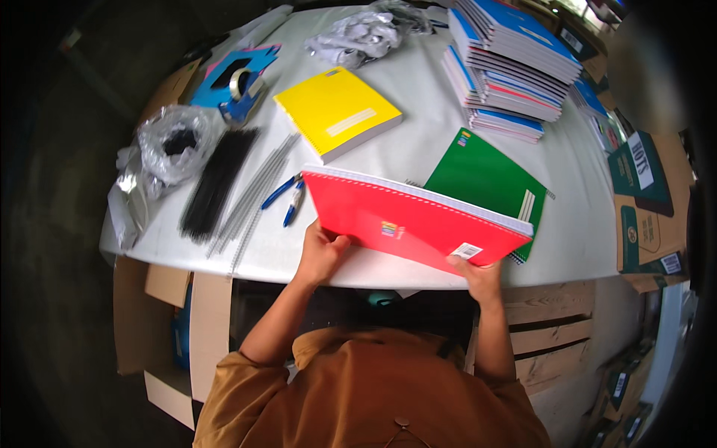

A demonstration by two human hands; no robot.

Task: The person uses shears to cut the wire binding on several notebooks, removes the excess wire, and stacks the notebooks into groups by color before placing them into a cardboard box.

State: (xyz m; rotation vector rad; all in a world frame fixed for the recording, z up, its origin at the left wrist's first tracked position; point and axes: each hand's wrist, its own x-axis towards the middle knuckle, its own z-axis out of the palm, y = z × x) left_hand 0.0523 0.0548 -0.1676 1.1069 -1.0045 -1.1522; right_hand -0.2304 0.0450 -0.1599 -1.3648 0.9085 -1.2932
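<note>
You are clamping the red notebook [407,220] with both hands, left hand [320,254] at 9 o'clock, right hand [478,272] at 4 o'clock, tilting it above the table [418,149] edge, over the green notebook [485,175].

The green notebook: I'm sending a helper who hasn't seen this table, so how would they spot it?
Start at the white table. Near its front edge, both hands hold up a red notebook; the green notebook lies flat just behind it, partly hidden by it. It is the only green one, unlike the yellow notebook farther left and the blue stack behind.
</note>
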